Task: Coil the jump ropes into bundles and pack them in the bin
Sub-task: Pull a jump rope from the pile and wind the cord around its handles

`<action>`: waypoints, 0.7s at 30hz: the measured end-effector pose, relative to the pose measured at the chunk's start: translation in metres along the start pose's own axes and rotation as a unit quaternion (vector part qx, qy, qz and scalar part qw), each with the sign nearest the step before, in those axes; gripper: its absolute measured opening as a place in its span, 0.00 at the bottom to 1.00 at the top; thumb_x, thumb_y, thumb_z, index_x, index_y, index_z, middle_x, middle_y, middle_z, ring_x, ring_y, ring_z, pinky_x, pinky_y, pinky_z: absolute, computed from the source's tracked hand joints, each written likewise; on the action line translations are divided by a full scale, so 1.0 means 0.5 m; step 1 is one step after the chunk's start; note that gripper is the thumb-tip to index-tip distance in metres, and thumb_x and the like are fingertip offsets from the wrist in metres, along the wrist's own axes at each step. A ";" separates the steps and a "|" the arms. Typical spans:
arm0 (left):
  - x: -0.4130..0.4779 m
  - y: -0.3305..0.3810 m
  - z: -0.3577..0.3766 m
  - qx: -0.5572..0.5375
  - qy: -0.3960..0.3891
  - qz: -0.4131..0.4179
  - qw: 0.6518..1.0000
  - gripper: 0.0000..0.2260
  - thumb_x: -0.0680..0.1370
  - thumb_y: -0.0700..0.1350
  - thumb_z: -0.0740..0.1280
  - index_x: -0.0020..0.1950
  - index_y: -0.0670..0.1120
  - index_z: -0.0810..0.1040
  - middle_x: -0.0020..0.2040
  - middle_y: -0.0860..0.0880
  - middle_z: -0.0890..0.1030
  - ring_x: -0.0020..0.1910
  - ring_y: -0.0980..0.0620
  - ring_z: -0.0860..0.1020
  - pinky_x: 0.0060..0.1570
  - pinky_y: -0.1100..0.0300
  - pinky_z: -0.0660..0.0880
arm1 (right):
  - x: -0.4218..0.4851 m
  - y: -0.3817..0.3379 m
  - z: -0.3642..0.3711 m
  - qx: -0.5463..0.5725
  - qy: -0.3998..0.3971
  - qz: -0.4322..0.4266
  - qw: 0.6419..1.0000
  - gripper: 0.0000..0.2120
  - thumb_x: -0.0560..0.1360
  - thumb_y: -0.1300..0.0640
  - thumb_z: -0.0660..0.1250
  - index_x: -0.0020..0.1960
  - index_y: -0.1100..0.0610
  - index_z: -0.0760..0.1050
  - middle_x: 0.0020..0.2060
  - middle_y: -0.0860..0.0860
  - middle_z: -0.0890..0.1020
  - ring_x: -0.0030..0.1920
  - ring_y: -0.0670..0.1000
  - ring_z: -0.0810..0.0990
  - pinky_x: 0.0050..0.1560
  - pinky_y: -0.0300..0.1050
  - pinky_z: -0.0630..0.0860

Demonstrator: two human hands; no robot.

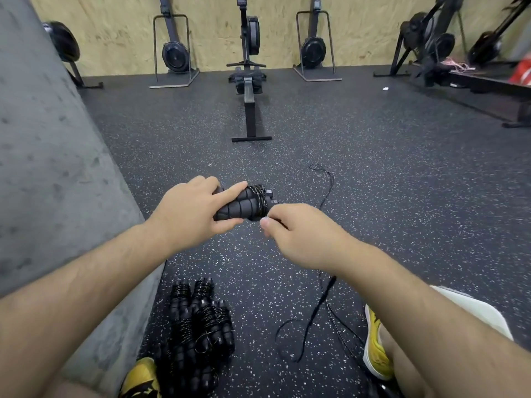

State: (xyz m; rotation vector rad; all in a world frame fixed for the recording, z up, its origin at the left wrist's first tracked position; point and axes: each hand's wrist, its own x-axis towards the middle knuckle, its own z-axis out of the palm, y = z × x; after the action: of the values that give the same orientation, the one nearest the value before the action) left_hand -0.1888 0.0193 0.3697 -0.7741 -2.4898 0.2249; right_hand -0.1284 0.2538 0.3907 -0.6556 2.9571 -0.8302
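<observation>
The left hand (189, 214) gripped the paired black ribbed handles (235, 208), long axis pointing at the right hand (296, 234). That hand, just beside them, apparently pinched the thin black cord (259, 198).

Left forearm (86, 282) and right forearm (416, 305), both bare, reach forward and converge at mid-frame. My left hand (189, 214) grips the paired jump-rope handles (241, 206) from the left, with the index finger laid straight along the top and the thumb underneath. My right hand (298, 234), back up and fingers curled, pinches the cord (260, 201) at the thumb tip, just beside the handles' wrapped end.
</observation>
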 end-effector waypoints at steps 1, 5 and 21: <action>-0.001 0.001 0.003 -0.002 -0.002 0.010 1.000 0.32 0.75 0.68 0.56 0.73 0.54 0.75 0.42 0.48 0.76 0.38 0.44 0.76 0.30 0.57 0.68 | -0.001 0.002 -0.003 -0.041 0.015 -0.015 0.999 0.14 0.83 0.48 0.57 0.45 0.54 0.74 0.35 0.47 0.77 0.38 0.52 0.75 0.38 0.48 0.68; -0.008 0.009 0.003 -0.038 -0.010 0.060 0.997 0.31 0.75 0.69 0.57 0.73 0.55 0.75 0.43 0.49 0.77 0.40 0.45 0.77 0.32 0.55 0.74 | 0.004 0.014 -0.025 -0.183 0.051 -0.077 0.979 0.13 0.83 0.44 0.55 0.50 0.50 0.73 0.41 0.46 0.78 0.44 0.54 0.78 0.40 0.48 0.68; -0.019 0.058 -0.099 -0.304 -0.020 0.071 0.950 0.32 0.74 0.67 0.67 0.74 0.54 0.70 0.60 0.59 0.79 0.58 0.60 0.76 0.60 0.68 0.69 | 0.042 0.076 -0.020 0.222 0.004 -0.031 0.974 0.10 0.79 0.53 0.64 0.41 0.55 0.74 0.35 0.44 0.76 0.36 0.44 0.74 0.39 0.41 0.73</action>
State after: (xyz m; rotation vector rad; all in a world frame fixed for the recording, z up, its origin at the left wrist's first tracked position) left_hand -0.1422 0.0378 0.3992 -1.1981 -2.5569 -0.5102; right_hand -0.1638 0.2800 0.3828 -0.7105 2.6195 -1.4372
